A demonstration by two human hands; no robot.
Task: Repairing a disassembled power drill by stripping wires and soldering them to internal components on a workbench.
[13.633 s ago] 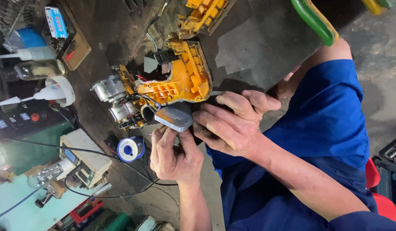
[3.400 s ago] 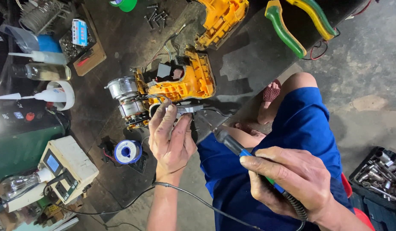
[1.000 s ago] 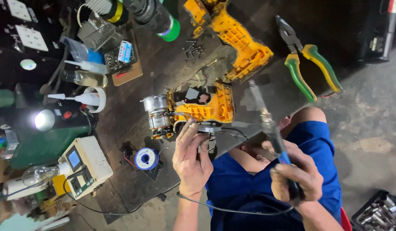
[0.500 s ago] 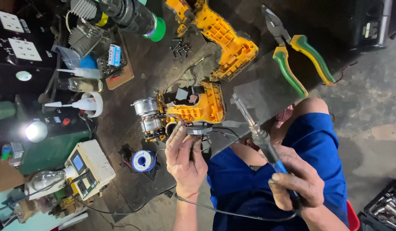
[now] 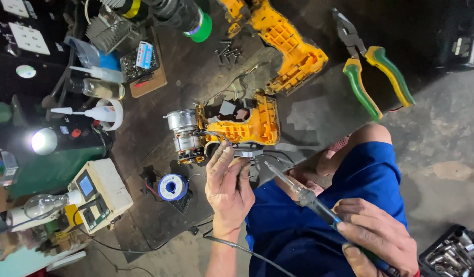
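Taking the opened yellow tool body [image 5: 237, 123] as landmark and reading left to right: well left of it sit the lit lamp [image 5: 44, 141] and the cream meter box [image 5: 96, 195], and nearer, below-left, the blue solder spool [image 5: 172, 186]. At the body's own left end the grey motor [image 5: 183, 131] sticks out, so the body's long axis runs left-right across the dark bench [image 5: 165, 92], motor end left, handle end right. Directly below it comes the left hand [image 5: 228, 187], fingers stretched up and pressed on the body's lower edge and the small grey part [image 5: 245, 152] there; it is gripping or pinning that part, though fingers hide how tightly. This hand is clearly the nearer one. Below-right of the body, the right hand [image 5: 376, 237] is closed around the handle of the soldering iron [image 5: 303, 195]. The iron's shaft slants up-left, its tip just beside the left fingers and just short of the body's lower edge, apart from it as far as can be told. So the work lies up-left of the right hand, along the iron's own line. Right and above: the detached yellow shell half [image 5: 288, 48], then green-and-yellow pliers [image 5: 373, 72]. Against half a second ago, the left hand has kept its place on the body, while the iron tip has come lower and closer to the left fingers; view shifted slightly.
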